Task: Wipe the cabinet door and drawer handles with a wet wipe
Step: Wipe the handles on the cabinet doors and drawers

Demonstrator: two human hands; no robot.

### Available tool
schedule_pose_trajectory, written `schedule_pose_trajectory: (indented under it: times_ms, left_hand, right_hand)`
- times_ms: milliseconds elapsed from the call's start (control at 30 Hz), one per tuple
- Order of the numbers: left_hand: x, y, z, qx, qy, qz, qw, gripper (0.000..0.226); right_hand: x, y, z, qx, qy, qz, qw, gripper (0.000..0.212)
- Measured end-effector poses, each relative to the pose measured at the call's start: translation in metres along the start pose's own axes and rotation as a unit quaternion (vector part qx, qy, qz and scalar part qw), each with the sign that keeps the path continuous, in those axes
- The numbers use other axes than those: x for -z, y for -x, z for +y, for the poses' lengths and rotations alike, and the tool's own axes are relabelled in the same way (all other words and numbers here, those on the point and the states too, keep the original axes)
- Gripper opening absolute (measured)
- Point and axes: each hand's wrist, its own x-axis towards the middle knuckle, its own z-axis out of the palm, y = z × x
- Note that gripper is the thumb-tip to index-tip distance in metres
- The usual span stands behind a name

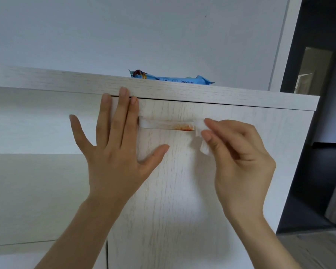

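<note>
Pinching a crumpled white wet wipe (202, 135) between thumb and fingertips, the right hand (241, 158) holds it against the right end of the cabinet door handle (166, 126). The handle is a pale horizontal bar high on the cabinet door (182, 191), just below the door's top edge. An orange-red smear (183, 127) marks the handle's right half, directly beside the wipe.

The left hand (114, 152) is spread wide and flat, holding nothing. Its palm lies over the door's left edge, and the fingertips reach the front edge of the top panel (241, 98). The fingers cover the handle's left end; the thumb points right beneath the bar.

The middle stretch of the handle between the two hands is exposed. The door face below the handle is bare down to the frame's lower edge. To the left of the door, an open shelf recess (37, 123) is visible.

A blue wet wipe pack (171, 77) lies on the top panel, near its front edge, above the handle. A white wall (144, 32) rises behind it. A dark doorway (322, 113) stands beyond the cabinet's right edge.
</note>
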Motion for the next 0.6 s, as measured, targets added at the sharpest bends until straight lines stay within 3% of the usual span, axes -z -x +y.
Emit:
schedule_pose_trajectory:
  times_ms: [167, 333, 467, 600]
  left_hand:
    - [0.0, 0.0, -0.001, -0.001, 0.01, 0.007, 1.0, 0.082]
    - [0.001, 0.0, 0.0, -0.001, 0.0, -0.002, 1.0, 0.082]
    - [0.001, 0.0, 0.001, 0.0, -0.009, -0.001, 1.0, 0.082]
    - [0.001, 0.0, 0.001, -0.002, -0.011, 0.001, 1.0, 0.083]
  right_hand:
    - [0.011, -0.015, 0.006, -0.112, -0.071, 0.066, 0.989, 0.022]
    - [-0.002, -0.009, -0.006, -0.09, -0.081, -0.021, 0.992, 0.018]
    - [-0.001, -0.006, -0.004, -0.114, -0.105, -0.007, 0.988, 0.018]
    - [0.008, -0.009, -0.002, -0.056, -0.042, 0.011, 0.998, 0.022]
